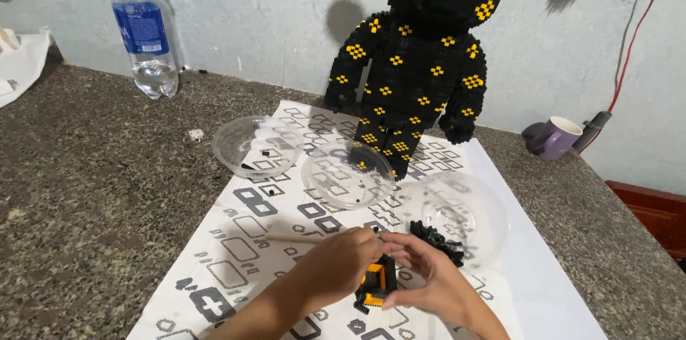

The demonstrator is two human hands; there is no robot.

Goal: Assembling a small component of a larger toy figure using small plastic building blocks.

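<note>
My left hand (343, 263) and my right hand (429, 279) meet over a small black and orange block assembly (377, 283) resting on the printed instruction sheet (236, 240). Both hands grip it, the left fingertips pinched at its top edge, the right hand cupping its right side. A pile of loose black bricks (436, 238) lies just behind the right hand, in the nearest clear plastic bowl (471, 204). A tall black block figure with yellow diamond marks (414, 75) stands at the back of the sheet.
Two more clear plastic bowls (256, 145) (347, 174) sit on the sheet, holding a few tiny pieces. A plastic water bottle (145, 29) stands back left on the speckled stone counter (86, 190). A purple mug (557, 137) sits back right.
</note>
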